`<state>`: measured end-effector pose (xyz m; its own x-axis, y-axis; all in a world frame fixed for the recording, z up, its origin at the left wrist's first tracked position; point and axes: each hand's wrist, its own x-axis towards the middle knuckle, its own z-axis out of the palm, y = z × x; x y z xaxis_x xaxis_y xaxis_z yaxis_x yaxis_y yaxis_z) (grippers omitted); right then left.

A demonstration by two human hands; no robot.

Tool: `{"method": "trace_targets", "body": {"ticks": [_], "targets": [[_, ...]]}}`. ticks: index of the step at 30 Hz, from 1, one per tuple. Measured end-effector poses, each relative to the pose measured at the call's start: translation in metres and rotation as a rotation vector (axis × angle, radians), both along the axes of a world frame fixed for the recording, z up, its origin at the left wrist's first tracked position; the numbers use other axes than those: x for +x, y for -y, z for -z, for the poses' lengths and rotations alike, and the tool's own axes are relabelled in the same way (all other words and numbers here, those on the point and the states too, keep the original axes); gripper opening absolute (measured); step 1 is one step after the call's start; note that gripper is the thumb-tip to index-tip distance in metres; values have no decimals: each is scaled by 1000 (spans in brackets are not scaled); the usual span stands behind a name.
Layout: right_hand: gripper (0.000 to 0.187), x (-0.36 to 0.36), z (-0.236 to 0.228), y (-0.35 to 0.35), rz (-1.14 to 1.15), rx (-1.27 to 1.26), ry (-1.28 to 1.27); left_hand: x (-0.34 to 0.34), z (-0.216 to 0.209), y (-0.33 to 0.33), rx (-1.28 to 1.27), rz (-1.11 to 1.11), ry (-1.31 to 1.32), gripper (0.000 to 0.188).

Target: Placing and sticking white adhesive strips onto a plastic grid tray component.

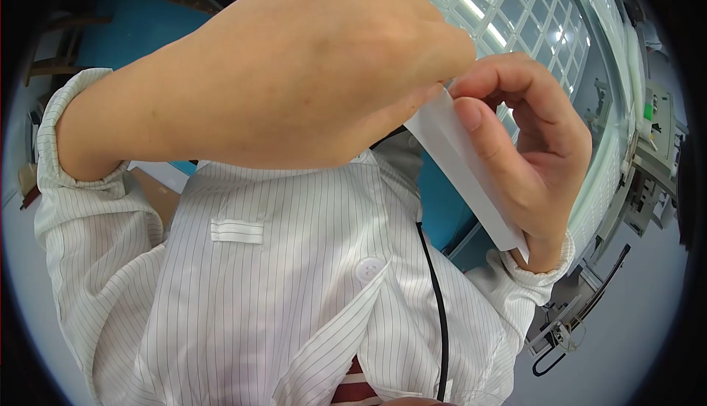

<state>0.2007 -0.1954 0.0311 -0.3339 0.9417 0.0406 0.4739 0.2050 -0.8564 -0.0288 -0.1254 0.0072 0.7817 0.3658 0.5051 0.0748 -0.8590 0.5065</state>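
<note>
My left hand [361,27] reaches across the upper middle, close to the camera, with its back toward me. Its fingers are curled under and mostly hidden, closed at the top end of a white paper-like strip [471,170]. To the right, my right hand [541,126] has its thumb and forefinger brought together in a pinch at that same upper end. Its other fingers are bent in toward the palm. From the fingertips the strip slants down and right, passing behind the right thumb to the right wrist. Exactly where each fingertip grips is hidden.
Beyond my hands lies a clear, glossy panel with a white grid [508,16], reflecting ceiling lights. A blue surface [140,30] shows at upper left. Pale equipment [655,133] stands at far right. A black cord [434,288] hangs down my striped coat [280,281].
</note>
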Motion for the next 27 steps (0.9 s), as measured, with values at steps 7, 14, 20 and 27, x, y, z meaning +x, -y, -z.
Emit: {"method": "trace_targets", "body": {"ticks": [7, 14, 20, 27], "targets": [[13, 20, -4, -8, -183, 209, 72, 11, 4, 6, -23, 13, 77, 12], [11, 47, -8, -35, 53, 19, 117, 12, -15, 2, 14, 50, -277, 15], [11, 46, 2, -45, 5, -76, 182, 18, 23, 4, 137, 39, -6, 19], [8, -1, -15, -41, 117, -143, 263, 13, 32, -1, 175, 43, 51, 20]]}}
